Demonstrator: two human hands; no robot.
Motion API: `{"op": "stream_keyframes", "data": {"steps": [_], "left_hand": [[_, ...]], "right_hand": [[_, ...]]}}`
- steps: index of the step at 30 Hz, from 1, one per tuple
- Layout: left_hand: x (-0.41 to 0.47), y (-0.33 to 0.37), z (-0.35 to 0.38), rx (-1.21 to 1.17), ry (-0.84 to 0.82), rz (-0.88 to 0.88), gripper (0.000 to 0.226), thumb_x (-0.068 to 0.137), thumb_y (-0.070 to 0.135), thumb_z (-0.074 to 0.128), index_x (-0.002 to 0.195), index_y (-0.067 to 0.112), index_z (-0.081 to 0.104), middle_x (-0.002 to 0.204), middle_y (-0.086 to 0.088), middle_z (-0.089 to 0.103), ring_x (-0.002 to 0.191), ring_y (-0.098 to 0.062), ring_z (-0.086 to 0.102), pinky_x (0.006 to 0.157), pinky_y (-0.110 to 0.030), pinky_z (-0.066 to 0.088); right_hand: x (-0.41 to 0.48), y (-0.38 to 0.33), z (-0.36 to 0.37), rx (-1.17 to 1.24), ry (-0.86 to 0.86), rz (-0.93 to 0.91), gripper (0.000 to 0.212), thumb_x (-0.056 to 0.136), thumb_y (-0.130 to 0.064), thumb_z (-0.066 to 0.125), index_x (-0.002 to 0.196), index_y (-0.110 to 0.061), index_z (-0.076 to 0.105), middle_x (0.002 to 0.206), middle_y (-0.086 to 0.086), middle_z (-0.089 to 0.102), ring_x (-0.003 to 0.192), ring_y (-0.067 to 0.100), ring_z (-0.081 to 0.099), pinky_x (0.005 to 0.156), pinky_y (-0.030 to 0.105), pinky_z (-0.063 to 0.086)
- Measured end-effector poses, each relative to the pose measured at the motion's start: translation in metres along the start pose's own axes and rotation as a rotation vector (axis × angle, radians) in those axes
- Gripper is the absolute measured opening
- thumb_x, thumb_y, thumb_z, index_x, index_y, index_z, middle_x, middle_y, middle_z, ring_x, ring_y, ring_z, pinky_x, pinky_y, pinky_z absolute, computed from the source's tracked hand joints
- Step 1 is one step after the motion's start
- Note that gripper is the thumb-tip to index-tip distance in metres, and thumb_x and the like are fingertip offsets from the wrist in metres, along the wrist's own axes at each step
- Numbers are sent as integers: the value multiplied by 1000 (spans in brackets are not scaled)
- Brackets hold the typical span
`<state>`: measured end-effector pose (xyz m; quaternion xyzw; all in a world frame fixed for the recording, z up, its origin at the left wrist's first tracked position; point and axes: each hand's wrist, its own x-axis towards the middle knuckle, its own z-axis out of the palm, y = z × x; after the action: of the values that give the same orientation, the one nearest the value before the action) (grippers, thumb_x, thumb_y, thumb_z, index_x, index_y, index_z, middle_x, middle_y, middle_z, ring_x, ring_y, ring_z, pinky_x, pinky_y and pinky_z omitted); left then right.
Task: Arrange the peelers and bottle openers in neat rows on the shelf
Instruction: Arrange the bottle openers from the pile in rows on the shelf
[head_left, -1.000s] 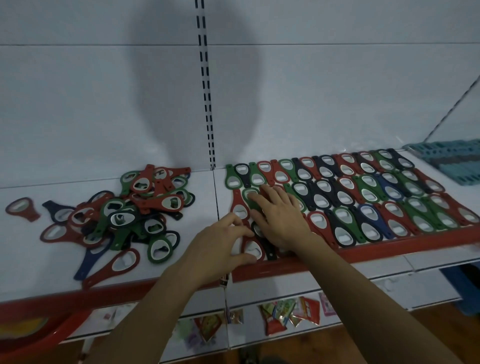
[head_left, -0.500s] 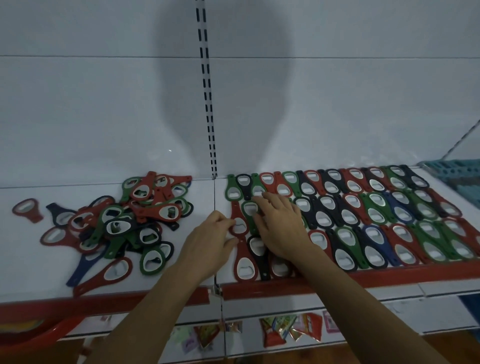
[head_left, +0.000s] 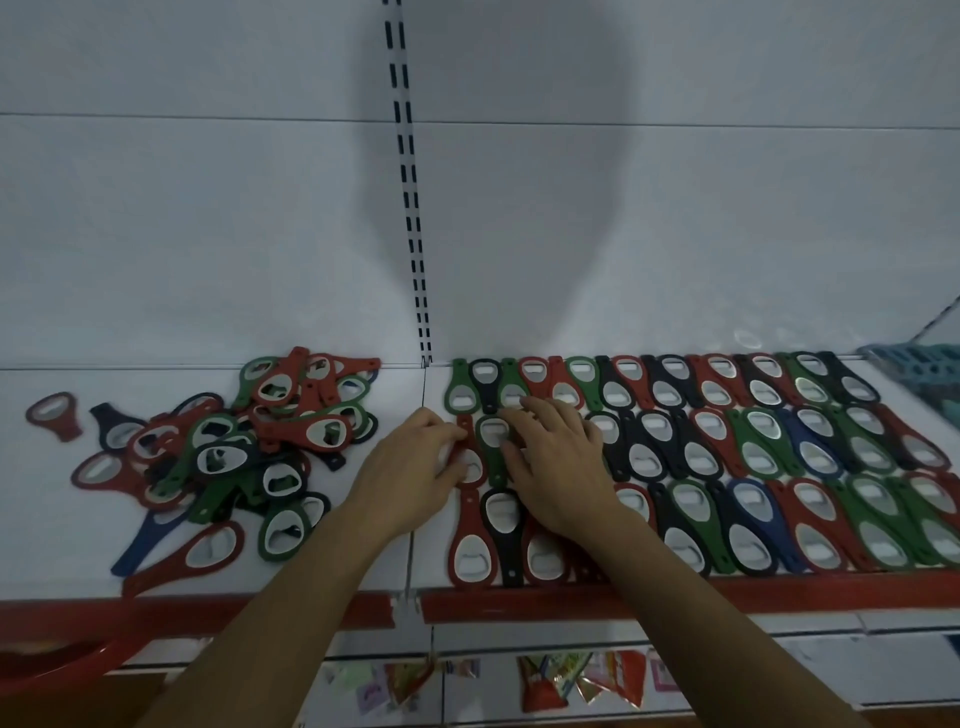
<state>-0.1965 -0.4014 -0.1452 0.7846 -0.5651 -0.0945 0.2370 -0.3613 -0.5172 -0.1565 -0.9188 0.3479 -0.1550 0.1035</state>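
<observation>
Red plastic sits between my thumb and curled fingers. My left hand (head_left: 410, 467) pinches the red bottle opener (head_left: 474, 470) at the left end of the middle row, its handle pointing to the back wall. I hold it by the edge so I can nudge it snug against the dark green opener (head_left: 493, 441) next to it. My right hand (head_left: 561, 462) lies spread and flat, fingers straight, pressing on the openers just beside. I judge it is there to pin the row so nothing slides while this end piece is seated.

From there the three rows (head_left: 727, 447) run off to my right in mixed red, green, black and blue. Heads and handles alternate so each piece nests into the next. The front row lies along the red front rail of the shelf (head_left: 779, 597), which stops it slipping off.

Across the seam between the shelf panels, well apart on my left, lies the loose heap (head_left: 244, 447) not yet sorted, with a stray red opener (head_left: 52, 415) beyond it. I cannot pick out any peeler; everything looks like a bottle opener. By my guess well over half is laid.

Because the pieces interlock, one careless push could ripple down the row.
</observation>
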Motion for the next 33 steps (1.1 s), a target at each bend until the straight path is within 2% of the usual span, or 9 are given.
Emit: {"op": "stream_keyframes", "data": {"steps": [7,17,26,29,31,33], "left_hand": [[2,6,10,32,38,10,40,98,36,64,134,19,64,122,6,57,105,-16,63,92,-38,54],[10,7,10,52,9,-40,44,92,40,70,132,22,65,119,1,63,109,-17,61,97,-36,51],[11,10,16,55,64,-76,38,93,40,69,128,25,66,112,4,64,104,-14,60,93,-31,51],[13,7,12,2,43,-83,35,92,42,70,123,27,68,106,8,63,97,-9,59,84,-26,49],[23,5,6,-16,108,-114,30,94,40,68,121,27,68,101,9,60,90,-7,57,76,-23,44],[38,4,3,2,155,-155,33,98,38,63,126,21,66,104,3,59,90,-13,57,77,-27,46]], "right_hand": [[11,20,4,-28,-130,-37,51,103,-53,32,152,-36,29,163,-3,26,153,23,13,121,58,16],[11,22,10,-34,-119,-35,51,103,-53,30,151,-36,28,163,-2,25,153,25,13,120,58,12],[11,23,6,-26,-127,-36,51,104,-51,30,152,-35,29,164,-3,24,153,25,12,120,59,11],[11,22,6,-11,-135,-35,50,104,-52,29,152,-36,29,164,-3,24,153,24,12,121,60,11],[14,20,4,21,-114,-34,48,104,-52,30,150,-36,32,163,-4,27,152,24,15,120,61,13],[19,20,3,29,-83,-30,46,104,-51,31,147,-35,35,160,-4,30,150,23,20,119,63,17]]}}
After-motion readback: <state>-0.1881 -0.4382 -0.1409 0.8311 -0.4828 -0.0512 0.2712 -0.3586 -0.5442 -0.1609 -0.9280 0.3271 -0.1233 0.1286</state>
